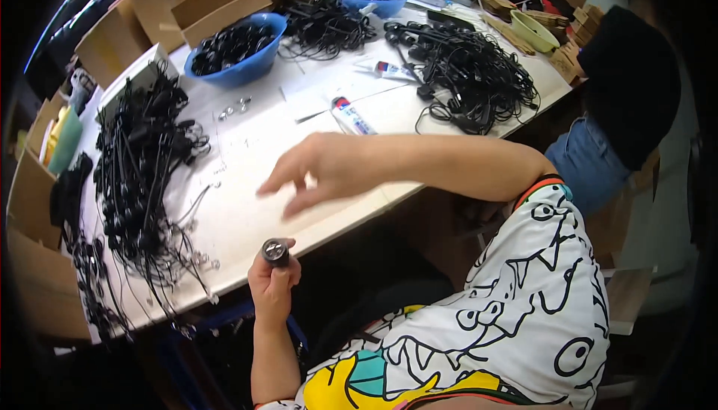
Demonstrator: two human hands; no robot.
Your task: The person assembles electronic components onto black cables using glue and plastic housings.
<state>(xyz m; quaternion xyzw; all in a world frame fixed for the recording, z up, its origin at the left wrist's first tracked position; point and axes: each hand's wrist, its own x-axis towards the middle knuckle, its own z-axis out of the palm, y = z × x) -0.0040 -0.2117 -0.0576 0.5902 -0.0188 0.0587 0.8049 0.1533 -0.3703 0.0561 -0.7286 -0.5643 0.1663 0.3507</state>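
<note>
one black cylindrical piece [275,253] stands at lower center of the frame, its end with pale metallic detail turned up toward the viewer. the left hand [271,286] has its grip wrapped around it, thumb along the near side, just off the near edge of the tabletop [262,137]; held this way, the end is probably kept in sight and within reach of the other hand. the right hand [329,167], somewhat blurred, hangs over the tabletop at the middle of the frame with its fingers spread; its grip is released, with nothing visible in it.

farther out, a bundle of black cables [142,159] lies along the left of the frame, loose ends trailing over the near edge, perhaps laid lengthwise to limit tangling. another cable heap [482,73] fills the upper right, and a white tube [351,116] with a red and blue cap lies between, seemingly within easy reach.

toward the top, a blue bowl [247,72] at upper left holds a pile of black parts, and a second blue bowl [390,8] at upper center holds fewer. a cardboard box [224,10] stands open behind the first. the contents of the pale green bowl [535,34], upper right, are too small to tell.
</note>
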